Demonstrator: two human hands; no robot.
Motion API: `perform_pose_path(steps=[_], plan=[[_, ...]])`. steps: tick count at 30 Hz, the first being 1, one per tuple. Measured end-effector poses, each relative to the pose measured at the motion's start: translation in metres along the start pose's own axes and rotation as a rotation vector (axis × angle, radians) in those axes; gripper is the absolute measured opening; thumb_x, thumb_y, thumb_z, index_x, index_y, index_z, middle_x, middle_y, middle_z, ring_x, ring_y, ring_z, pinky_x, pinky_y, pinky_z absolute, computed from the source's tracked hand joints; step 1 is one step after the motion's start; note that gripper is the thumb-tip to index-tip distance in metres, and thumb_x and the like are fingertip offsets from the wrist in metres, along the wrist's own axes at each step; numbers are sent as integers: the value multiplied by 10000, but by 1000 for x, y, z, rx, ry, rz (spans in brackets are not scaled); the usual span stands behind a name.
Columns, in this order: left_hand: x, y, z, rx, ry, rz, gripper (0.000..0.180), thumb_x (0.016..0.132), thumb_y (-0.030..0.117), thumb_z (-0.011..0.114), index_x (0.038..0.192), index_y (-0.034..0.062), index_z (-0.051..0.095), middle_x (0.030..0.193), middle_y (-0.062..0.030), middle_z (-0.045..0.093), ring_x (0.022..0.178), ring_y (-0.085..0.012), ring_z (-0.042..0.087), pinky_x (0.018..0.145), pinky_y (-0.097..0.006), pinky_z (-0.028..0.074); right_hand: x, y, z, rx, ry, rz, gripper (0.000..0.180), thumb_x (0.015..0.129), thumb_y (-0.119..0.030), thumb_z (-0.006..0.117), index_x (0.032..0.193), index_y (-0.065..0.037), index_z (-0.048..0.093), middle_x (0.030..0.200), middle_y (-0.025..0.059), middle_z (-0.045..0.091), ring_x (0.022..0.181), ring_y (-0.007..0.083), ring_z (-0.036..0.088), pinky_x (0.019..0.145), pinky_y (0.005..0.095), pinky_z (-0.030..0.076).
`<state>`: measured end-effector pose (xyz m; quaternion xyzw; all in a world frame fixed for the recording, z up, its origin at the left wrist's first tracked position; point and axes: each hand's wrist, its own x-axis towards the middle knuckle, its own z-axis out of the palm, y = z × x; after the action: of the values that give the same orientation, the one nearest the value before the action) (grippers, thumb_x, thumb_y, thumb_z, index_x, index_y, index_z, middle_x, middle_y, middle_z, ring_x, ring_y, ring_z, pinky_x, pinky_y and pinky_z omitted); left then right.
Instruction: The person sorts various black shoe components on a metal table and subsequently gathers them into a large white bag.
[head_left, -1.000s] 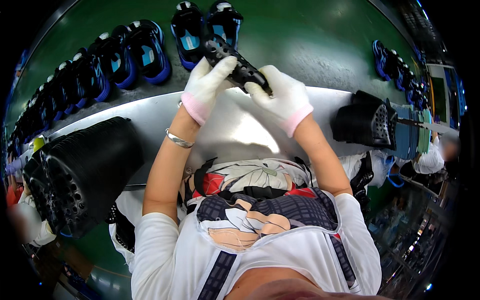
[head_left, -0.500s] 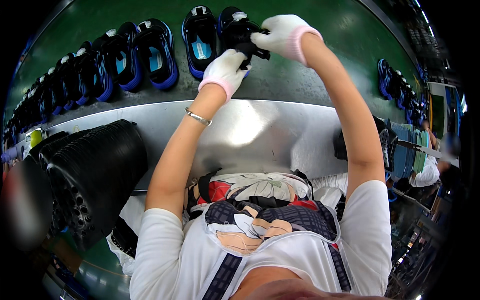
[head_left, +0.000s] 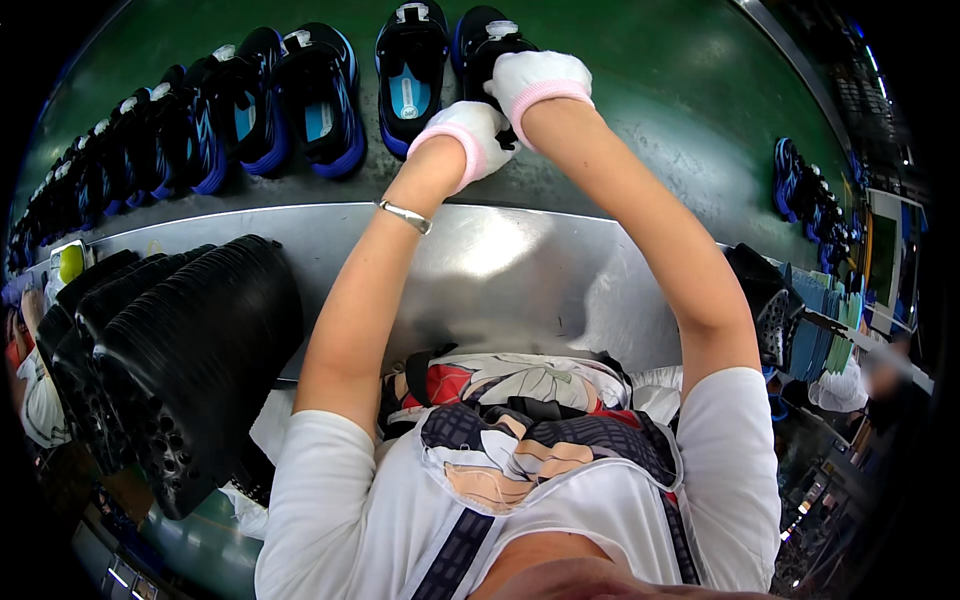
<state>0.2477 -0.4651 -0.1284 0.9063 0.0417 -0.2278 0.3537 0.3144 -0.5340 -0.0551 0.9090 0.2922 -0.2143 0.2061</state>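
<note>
Far left, I see a yellow-green object point(head_left: 70, 263), then a stack of black moulded pieces point(head_left: 200, 330), nested tight, holes showing at the near end. Above it, a row of black-and-blue shoes point(head_left: 320, 100) runs off along the green surface point(head_left: 650, 130), toes up. Bare metal ledge point(head_left: 500, 310) in front of my body.

Next, a single shoe with light-blue insole point(head_left: 410, 80) stands upright-facing just left of my work, untouched by the right hand.

Left hand point(head_left: 475, 140), white glove with pink cuff, silver bracelet point(head_left: 405, 217) on the wrist: curled at the heel end of the worked shoe point(head_left: 480, 50). Some black shows past its fingers. I can't make out whether it grips or only presses.

The worked shoe sits at the right end of the row, toe away from me, mostly covered by gloves. Right hand point(head_left: 540, 80) lies over its opening, knuckles up, fingertips hidden; grip unreadable too.

My call: step in hand is probably seating a black insert in this shoe, though the insert itself is hidden. I'd judge the next move needs the heel steadied and even pressure toward the toe.

Further right: another black stack point(head_left: 765, 300), blue-green sheets point(head_left: 830, 320) beside it.
</note>
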Motion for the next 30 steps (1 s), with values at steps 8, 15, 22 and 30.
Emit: perform_pose_path(steps=[8, 15, 22, 30], plan=[[-5, -1, -6, 32, 44, 103, 342, 892, 362, 578, 1025, 79, 717, 1020, -150, 698, 943, -352, 653, 833, -407, 532, 27, -4, -1, -57, 122, -74, 217, 812, -65, 635, 1019, -51, 698, 1019, 146, 717, 911, 311, 708, 742, 398, 576], [-7, -14, 1, 51, 60, 78, 320, 898, 365, 580, 1039, 115, 723, 1061, -133, 693, 957, -342, 652, 849, -403, 536, 12, -8, -6, -114, 83, -111, 220, 802, -59, 648, 1015, -57, 704, 994, 143, 721, 890, 313, 712, 715, 395, 580], [-12, -19, 0, 23, 108, 115, 316, 876, 352, 604, 1037, 103, 715, 1061, -158, 685, 968, -361, 642, 849, -431, 528, 16, -13, 1, -40, 191, -172, 204, 740, -97, 706, 938, -60, 735, 980, 156, 719, 895, 304, 708, 748, 391, 576], [-20, -34, 10, -156, 301, 130, 243, 847, 273, 667, 952, 54, 692, 974, -185, 664, 934, -386, 620, 815, -444, 501, 2, -3, 26, 444, 325, -197, 217, 874, -196, 580, 1049, -91, 653, 1025, 140, 676, 957, 317, 662, 786, 414, 553]])
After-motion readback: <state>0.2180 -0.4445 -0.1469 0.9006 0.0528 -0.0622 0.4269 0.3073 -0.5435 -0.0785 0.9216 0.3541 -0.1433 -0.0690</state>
